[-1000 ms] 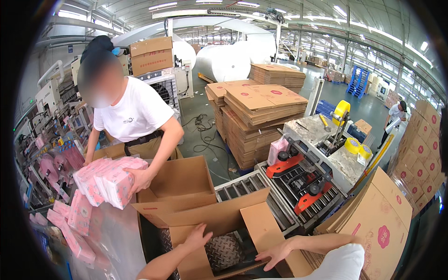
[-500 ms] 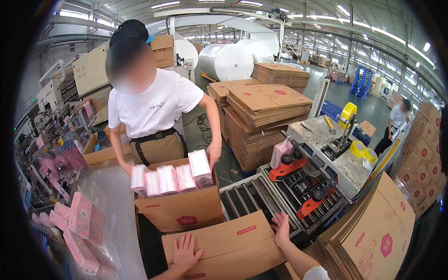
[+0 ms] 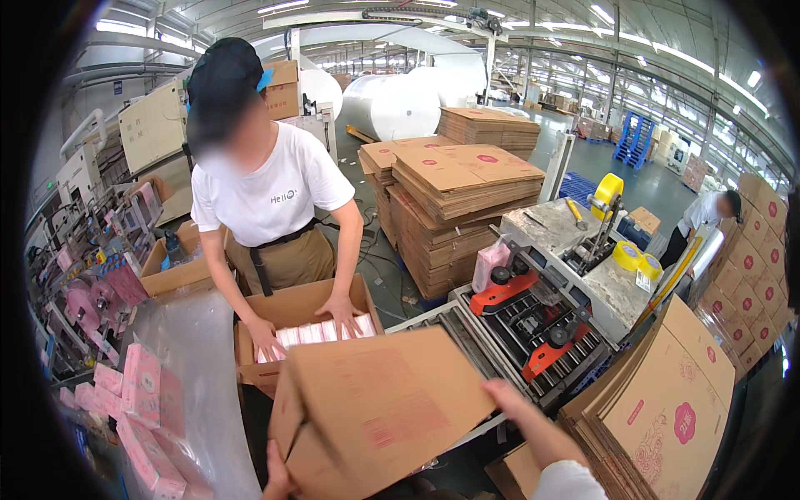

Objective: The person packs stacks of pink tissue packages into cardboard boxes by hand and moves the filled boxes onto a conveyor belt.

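Head view: I see the carton (image 3: 379, 412) filling the lower middle, tilted, beside the taping machine (image 3: 542, 321). It looks light and stiff, though its flaps would flex, so I'd hold the edges. My left hand (image 3: 277, 475) is clamped on its lower left corner; my right hand (image 3: 502, 393) grips its right edge. Behind it, a co-worker presses pink packs (image 3: 317, 333) into another box (image 3: 296, 308).

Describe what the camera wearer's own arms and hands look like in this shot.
The right hand is bare, with no glove, and the forearm behind it is bare down to a white sleeve at the lower edge. Only a small part of the left hand shows at the bottom edge; it is bare too, and its arm is out of view. No watch, ring or wristband is visible.
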The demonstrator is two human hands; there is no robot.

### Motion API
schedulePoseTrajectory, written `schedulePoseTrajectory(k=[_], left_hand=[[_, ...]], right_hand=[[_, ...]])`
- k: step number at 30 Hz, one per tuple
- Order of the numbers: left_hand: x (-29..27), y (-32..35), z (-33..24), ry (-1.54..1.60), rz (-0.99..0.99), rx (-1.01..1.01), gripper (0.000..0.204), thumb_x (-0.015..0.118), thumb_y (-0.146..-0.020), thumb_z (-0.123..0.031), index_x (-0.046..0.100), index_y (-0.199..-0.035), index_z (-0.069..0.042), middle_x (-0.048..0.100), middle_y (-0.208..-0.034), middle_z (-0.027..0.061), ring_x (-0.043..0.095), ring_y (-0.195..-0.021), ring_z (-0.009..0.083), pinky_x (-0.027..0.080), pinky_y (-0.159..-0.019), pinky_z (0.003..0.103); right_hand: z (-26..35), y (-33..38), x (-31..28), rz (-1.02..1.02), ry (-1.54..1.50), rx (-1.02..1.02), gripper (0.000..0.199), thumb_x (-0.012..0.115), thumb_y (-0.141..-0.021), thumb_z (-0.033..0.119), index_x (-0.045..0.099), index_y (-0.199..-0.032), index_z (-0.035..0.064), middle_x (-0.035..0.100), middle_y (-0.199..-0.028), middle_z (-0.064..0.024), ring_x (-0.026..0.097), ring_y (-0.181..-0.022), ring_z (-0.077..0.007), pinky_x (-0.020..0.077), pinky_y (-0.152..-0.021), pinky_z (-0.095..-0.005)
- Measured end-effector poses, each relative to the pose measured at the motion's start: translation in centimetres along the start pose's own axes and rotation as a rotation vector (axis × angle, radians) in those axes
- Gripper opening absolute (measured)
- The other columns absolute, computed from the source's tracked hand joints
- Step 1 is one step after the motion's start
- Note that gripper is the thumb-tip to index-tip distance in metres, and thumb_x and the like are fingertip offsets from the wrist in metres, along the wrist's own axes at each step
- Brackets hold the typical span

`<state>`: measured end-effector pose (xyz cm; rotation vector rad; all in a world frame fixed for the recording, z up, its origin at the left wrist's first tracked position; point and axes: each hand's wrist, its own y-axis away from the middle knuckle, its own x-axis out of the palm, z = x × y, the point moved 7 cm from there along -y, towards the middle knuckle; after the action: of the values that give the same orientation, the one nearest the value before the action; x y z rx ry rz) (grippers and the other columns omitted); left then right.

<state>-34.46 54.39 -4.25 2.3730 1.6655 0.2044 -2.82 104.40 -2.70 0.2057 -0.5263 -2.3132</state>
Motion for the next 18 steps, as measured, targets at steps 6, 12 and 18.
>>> schedulePoseTrajectory(k=[6,12,18], left_hand=[[2.0,5.3,2.4,0.416,0.132,-0.232,0.071,0.036,-0.091,-0.056,0.034,-0.135,-0.001,0.039,-0.139,0.0123,0.039,-0.124,0.027,0.031,-0.103,0.044],[6.0,7.3,-1.9,0.345,0.38,-0.201,0.059,0.037,-0.094,-0.042,0.032,-0.136,-0.001,0.043,-0.135,0.012,0.041,-0.124,0.0243,0.03,-0.102,0.037],[-2.9,8.9,-4.0,-0.849,-0.047,0.097,0.035,0.046,-0.087,-0.026,0.052,-0.109,0.001,0.061,-0.095,0.0269,0.059,-0.092,0.0413,0.046,-0.08,0.048]], right_hand=[[19.2,14.7,17.1,0.688,0.396,-0.227,0.035,0.055,-0.088,0.031,0.057,-0.105,0.0,0.061,-0.094,-0.006,0.056,-0.083,-0.0132,0.0462,-0.072,-0.0287],[7.5,18.5,27.5,1.25,0.891,-0.606,0.062,0.046,-0.09,0.048,0.041,-0.127,-0.0018,0.046,-0.127,-0.0211,0.046,-0.115,-0.033,0.0341,-0.098,-0.0402],[13.6,11.2,15.7,-0.412,1.254,-0.922,0.06,0.071,-0.06,0.03,0.05,-0.111,0.0047,0.051,-0.112,-0.0142,0.048,-0.106,-0.0306,0.0401,-0.083,-0.047]])
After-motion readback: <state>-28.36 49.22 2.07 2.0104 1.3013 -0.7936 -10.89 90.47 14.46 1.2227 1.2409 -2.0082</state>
